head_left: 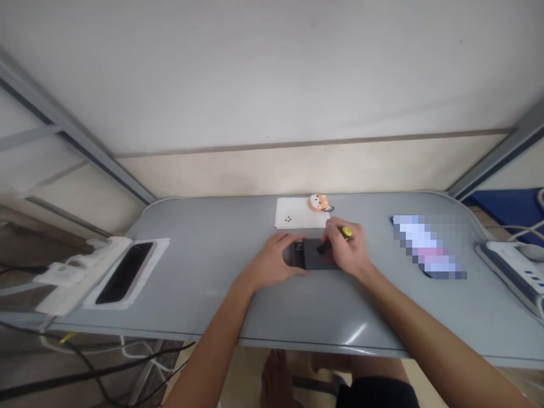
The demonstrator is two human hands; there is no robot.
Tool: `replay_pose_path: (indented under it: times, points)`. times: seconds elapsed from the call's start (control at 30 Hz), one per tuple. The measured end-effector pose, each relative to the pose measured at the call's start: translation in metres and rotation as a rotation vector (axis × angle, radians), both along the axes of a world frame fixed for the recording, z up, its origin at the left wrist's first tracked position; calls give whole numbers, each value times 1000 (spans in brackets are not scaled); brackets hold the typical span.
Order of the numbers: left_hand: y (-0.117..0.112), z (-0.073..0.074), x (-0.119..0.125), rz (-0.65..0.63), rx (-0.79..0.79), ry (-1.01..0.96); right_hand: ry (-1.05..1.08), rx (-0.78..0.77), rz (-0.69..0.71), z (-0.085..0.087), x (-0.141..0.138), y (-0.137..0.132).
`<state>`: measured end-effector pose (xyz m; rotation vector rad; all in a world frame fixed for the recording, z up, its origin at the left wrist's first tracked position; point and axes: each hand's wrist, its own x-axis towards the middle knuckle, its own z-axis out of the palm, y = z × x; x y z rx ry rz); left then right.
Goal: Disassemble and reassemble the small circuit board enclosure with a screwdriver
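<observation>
A dark, flat rectangular device [313, 258] lies on the grey desk, with a gap at its left part where greenish electronics show faintly. My left hand [278, 258] spans its left end, thumb at the near edge and fingers at the far edge. In my right hand [348, 246] is a screwdriver [347, 231] with a dark handle and a yellow end, closed in the fingers and tilted over the device. Its tip is hidden. Just behind lies white paper [297, 207] bearing several small dark screws [288, 219] and an orange-and-white fox-faced item [318, 202].
On the left of the desk [204, 226], a black phone [125, 273] lies on white paper beside a white power strip [85, 277] with plugs. To the right are a phone [427, 246] with a blurred screen and another power strip [516, 275]. Cables hang at the lower left.
</observation>
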<state>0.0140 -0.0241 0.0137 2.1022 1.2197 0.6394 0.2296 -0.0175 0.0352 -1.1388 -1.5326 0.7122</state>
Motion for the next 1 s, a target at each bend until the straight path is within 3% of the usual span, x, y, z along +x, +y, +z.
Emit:
replay_pose_path:
  times: [0.2,0.43,0.6,0.77,1.0]
  points:
    - [-5,1,-6,-20,76,36,153,-89,-98,3,17,18]
    - [-5,-1,-13,-14,154,107,162,-45,-170,4,36,29]
    - [-7,-1,-8,-5,251,180,291,-62,-218,5,34,28]
    - [-8,-2,5,-41,367,248,146,-47,-106,1,22,22]
    - [-7,-10,9,-75,407,295,19,15,-14,-6,20,21]
